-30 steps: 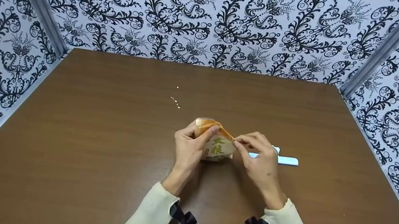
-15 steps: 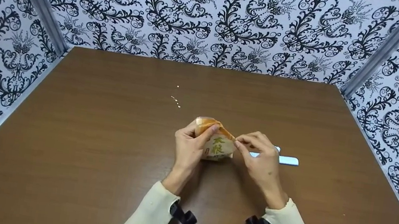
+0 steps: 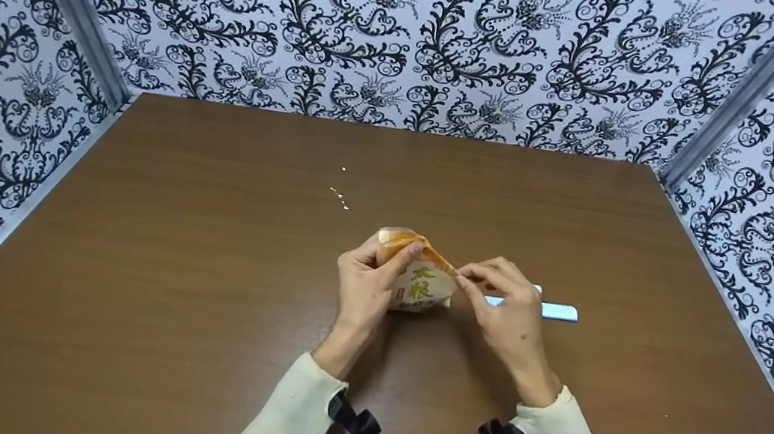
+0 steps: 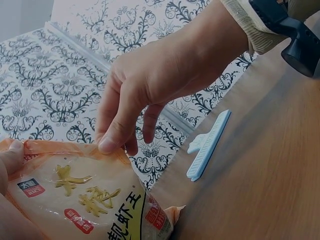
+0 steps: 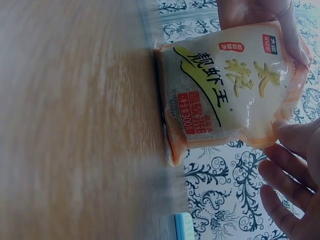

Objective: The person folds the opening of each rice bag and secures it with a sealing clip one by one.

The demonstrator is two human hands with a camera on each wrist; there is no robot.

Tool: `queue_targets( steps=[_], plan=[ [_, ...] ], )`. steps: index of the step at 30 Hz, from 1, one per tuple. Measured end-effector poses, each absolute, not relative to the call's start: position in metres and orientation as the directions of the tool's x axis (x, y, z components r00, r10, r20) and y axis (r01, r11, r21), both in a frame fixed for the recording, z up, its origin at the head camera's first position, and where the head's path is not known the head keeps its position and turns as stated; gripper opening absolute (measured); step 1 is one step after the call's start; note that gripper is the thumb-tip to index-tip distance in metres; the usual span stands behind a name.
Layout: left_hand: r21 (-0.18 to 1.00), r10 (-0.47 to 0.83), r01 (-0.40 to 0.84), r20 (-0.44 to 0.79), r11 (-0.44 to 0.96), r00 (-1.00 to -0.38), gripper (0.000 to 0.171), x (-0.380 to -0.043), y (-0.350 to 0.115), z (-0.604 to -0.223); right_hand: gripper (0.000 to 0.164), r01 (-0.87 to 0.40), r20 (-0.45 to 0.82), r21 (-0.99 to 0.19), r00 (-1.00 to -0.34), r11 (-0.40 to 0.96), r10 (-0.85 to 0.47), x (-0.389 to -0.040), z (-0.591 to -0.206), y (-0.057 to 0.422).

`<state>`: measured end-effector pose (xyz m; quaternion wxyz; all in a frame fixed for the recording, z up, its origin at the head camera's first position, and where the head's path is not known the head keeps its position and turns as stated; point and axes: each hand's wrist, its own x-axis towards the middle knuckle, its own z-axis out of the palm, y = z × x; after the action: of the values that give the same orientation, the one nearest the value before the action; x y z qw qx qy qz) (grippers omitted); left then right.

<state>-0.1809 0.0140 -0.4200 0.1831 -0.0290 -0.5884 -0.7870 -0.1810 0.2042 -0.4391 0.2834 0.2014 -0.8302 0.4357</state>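
A plastic rice bag [image 3: 421, 282] with orange edges and gold characters stands on the brown table between both hands. Its top edge is folded over. My left hand [image 3: 369, 286] grips the upper left of the bag, thumb in front on the fold. With thumb and forefinger, my right hand [image 3: 507, 306] pinches the top right corner, clearly seen in the left wrist view. Partly behind the right hand lies a light blue bag clip [image 4: 210, 147], long and flat with a small tab. In the right wrist view the bag's printed front [image 5: 230, 85] faces the camera.
Small white crumbs [image 3: 340, 198] lie on the table [image 3: 204, 222] beyond the bag. Patterned walls [image 3: 412, 39] enclose the table at the back and both sides. Each wrist wears a black camera mount [image 3: 354, 421].
Almost nothing differs. Both hands keep their hold on the bag, and the right hand has shifted very slightly.
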Motion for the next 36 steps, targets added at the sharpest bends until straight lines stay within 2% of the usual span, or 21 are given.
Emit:
queue_targets(
  steps=[10, 17, 31, 36],
  plan=[
    [0.918, -0.262, 0.312, 0.246, -0.247, -0.933, 0.021, -0.1803, 0.0144, -0.4197, 0.004, -0.548, 0.626, -0.595, -0.775, 0.588, -0.089, -0.1784, -0.4396, 0.2062],
    [0.920, -0.266, 0.299, 0.231, -0.252, -0.936, 0.030, -0.1790, 0.0146, -0.4202, 0.004, -0.562, 0.642, -0.579, -0.761, 0.591, -0.096, -0.1802, -0.4408, 0.2073],
    [0.932, -0.267, 0.264, 0.196, -0.250, -0.944, 0.017, -0.1800, 0.0137, -0.4202, 0.004, -0.565, 0.635, -0.577, -0.765, 0.590, -0.111, -0.1809, -0.4398, 0.2094],
    [0.929, -0.271, 0.268, 0.197, -0.256, -0.942, 0.018, -0.1798, 0.0140, -0.4193, 0.003, -0.575, 0.635, -0.583, -0.763, 0.574, -0.118, -0.1806, -0.4389, 0.2096]
  ],
)
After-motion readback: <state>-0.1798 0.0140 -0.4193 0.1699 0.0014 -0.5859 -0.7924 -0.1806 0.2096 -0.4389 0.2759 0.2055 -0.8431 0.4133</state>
